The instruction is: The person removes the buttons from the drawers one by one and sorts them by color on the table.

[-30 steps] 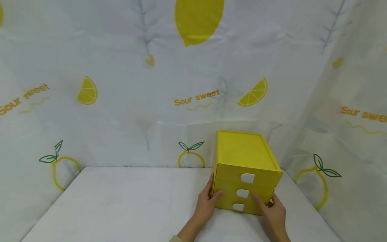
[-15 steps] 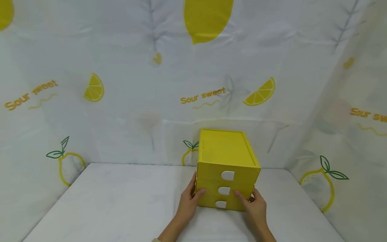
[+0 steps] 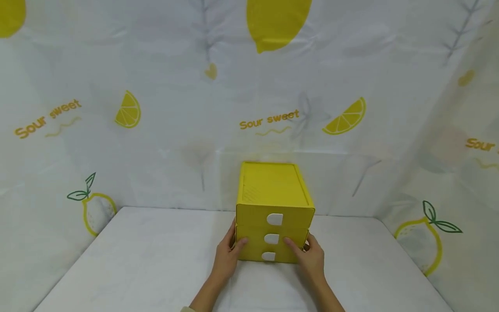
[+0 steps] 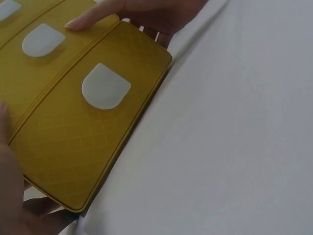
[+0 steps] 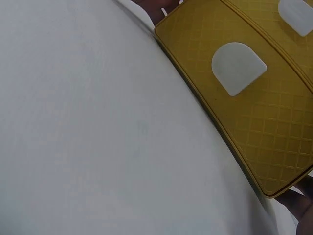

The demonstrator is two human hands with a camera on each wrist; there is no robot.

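Observation:
A yellow three-drawer storage box with white rounded pulls stands at the back middle of the table in the head view. My left hand grips its left side, thumb on the front and fingers round the side. On the right side my right hand holds it the same way, thumb pressing the middle drawer front beside its pull. The left wrist view shows the bottom drawer front with its white pull near the white cloth. In the right wrist view, fingers curl at the box's lower corner.
A white cloth covers the table. Behind it hangs a white curtain printed with lemons and "Sour sweet" lettering, close behind the box. The same print covers the right side.
Both hands have moved the box leftward across the table, from the right side to the middle, keeping their grip. The head view has shifted slightly.

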